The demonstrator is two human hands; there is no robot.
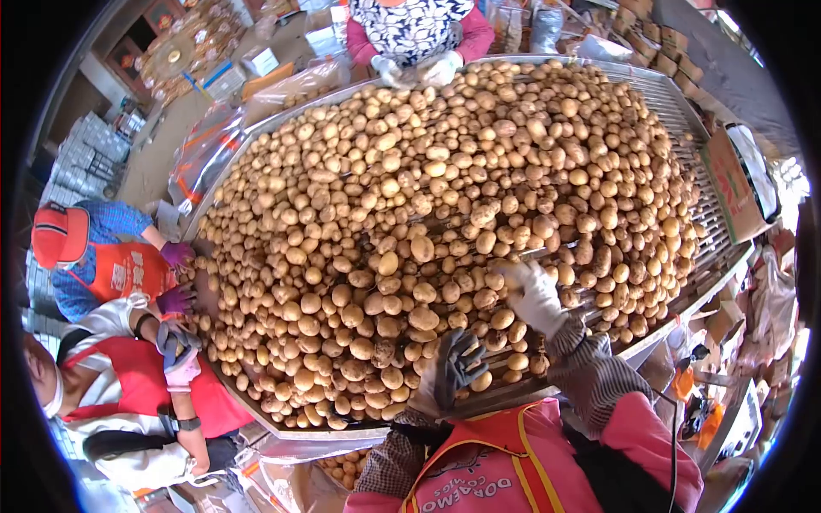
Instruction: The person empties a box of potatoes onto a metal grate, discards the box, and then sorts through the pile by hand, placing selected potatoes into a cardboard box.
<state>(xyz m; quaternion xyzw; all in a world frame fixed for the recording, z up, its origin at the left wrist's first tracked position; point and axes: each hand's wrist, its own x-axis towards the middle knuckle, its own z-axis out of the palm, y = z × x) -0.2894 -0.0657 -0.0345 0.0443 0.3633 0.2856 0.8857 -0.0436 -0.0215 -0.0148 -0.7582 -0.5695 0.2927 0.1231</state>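
Note:
A broad heap of potatoes (422, 249) covers the slatted metal sorting table (703, 175) in front of me. My left hand (455, 369), in a dark grey glove with a paler back, is held over the near edge of the heap. Its bent fingers are apart and nothing shows in them. Farther forward and to the right, my right hand (534, 295) wears a whitish glove. It reaches low over the potatoes with fingers stretched out to the left, slightly blurred at the tips. Dark slats show between the potatoes around it.
Across the table, a person's gloved hands (419, 70) rest at the far rim. At the left, two people in red aprons stand close to the edge, one with purple gloves (177, 276). A cardboard box (737, 184) stands at the right. Near-side plastic bags hold more potatoes (344, 468).

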